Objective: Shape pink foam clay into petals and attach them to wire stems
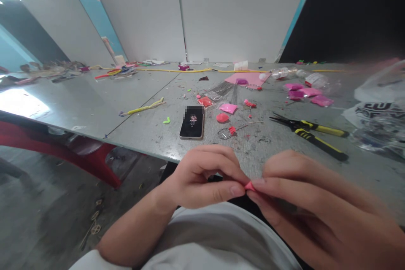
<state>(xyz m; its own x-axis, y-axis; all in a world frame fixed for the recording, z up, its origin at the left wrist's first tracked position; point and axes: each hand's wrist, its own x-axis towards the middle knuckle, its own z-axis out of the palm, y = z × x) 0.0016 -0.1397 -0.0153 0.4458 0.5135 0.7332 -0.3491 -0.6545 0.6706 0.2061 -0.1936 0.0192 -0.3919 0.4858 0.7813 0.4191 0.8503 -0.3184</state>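
Note:
Between my two hands, close to my body at the table's front edge, is a small piece of pink clay (249, 186). My left hand (209, 177) pinches it between thumb and forefinger. From the other side, the thumb and fingertips of my right hand (303, 190) press on the same piece. Just beyond lie a larger coral-pink clay lump (222, 117) and a wire loop (225, 133) with a red clay bit (232, 130) on its stem. Part of the piece is hidden by my fingertips.
A phone (192, 123) lies left of the clay lump. Black-and-yellow pliers (311, 130) rest at the right, near a plastic bag (379, 105). Pink clay packets (308, 92), thin wires (223, 90) and a pink sheet (248, 77) are farther back. A red chair (98, 160) stands below the left edge.

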